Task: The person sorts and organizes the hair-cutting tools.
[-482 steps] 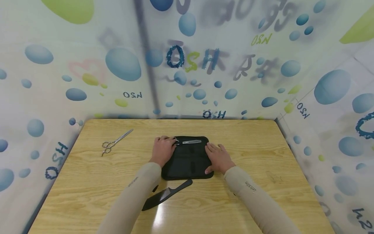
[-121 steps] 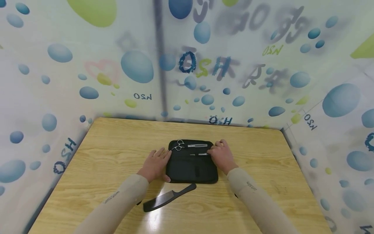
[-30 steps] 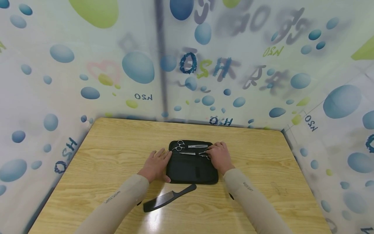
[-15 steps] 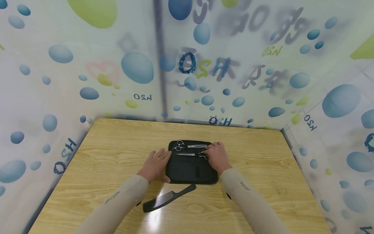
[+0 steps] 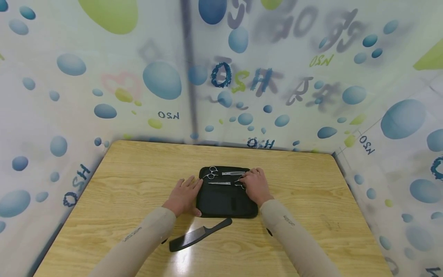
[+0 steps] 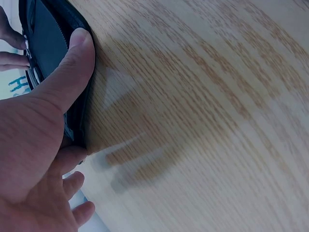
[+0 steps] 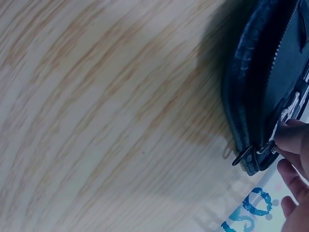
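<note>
A black zip case (image 5: 214, 204) lies unzipped on the table. My left hand (image 5: 185, 194) rests along its left edge; in the left wrist view the thumb (image 6: 79, 41) lies on the case's rim. One pair of scissors (image 5: 232, 173) sits across the case's upper part, finger rings at left, blades at right. Just below, a second pair of scissors (image 5: 221, 183) points left. My right hand (image 5: 257, 186) pinches this lower pair by its handles at the right side, partly covering them. In the right wrist view, my fingertips (image 7: 289, 137) are at the case's zipped corner.
A black handled comb (image 5: 197, 236) lies at a slant on the wooden table (image 5: 131, 215), nearer to me than the case. A zipper pull (image 7: 243, 155) sticks out at the case's corner. Printed walls stand behind the table and at its sides.
The scissors that lay on the left of the table earlier are gone from there, and the case now holds two pairs. Over the last second my right hand slid slightly left with the lower pair.
</note>
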`<action>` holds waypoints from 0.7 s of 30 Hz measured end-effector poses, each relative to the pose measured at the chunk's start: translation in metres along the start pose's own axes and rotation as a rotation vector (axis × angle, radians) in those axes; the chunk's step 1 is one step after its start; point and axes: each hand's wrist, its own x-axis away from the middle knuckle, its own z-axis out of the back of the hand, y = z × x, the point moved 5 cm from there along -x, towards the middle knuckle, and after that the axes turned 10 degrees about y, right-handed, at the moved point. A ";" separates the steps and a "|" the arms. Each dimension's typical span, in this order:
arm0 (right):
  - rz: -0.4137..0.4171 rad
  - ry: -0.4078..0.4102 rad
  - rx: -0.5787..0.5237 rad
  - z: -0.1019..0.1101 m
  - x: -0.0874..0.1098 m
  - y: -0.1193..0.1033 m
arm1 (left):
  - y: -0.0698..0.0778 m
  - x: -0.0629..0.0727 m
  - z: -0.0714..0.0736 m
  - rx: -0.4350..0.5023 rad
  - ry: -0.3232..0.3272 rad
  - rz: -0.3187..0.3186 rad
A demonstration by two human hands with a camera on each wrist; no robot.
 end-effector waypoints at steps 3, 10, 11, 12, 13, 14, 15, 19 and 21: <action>0.001 -0.010 0.001 -0.001 0.000 -0.001 | 0.000 0.000 -0.001 -0.001 -0.004 0.003; 0.019 -0.011 -0.006 0.000 0.000 -0.001 | -0.001 0.000 -0.003 -0.003 -0.014 0.013; 0.023 -0.002 -0.011 0.000 0.000 -0.001 | -0.002 0.000 -0.004 -0.002 -0.017 0.015; 0.028 0.009 -0.014 0.001 0.000 0.000 | -0.002 -0.001 -0.005 -0.001 -0.018 0.016; 0.033 0.017 -0.019 0.001 0.000 0.001 | -0.003 -0.001 -0.005 -0.001 -0.021 0.018; 0.037 0.024 -0.026 0.002 0.000 0.002 | -0.003 -0.001 -0.006 0.001 -0.018 0.016; 0.041 0.025 -0.031 0.002 0.000 0.004 | -0.004 -0.002 -0.006 0.001 -0.019 0.017; 0.032 0.037 -0.059 0.005 0.003 0.012 | -0.005 -0.003 -0.007 0.023 -0.009 0.008; 0.022 0.047 -0.063 0.008 0.005 0.018 | -0.006 -0.002 -0.008 0.036 -0.003 0.004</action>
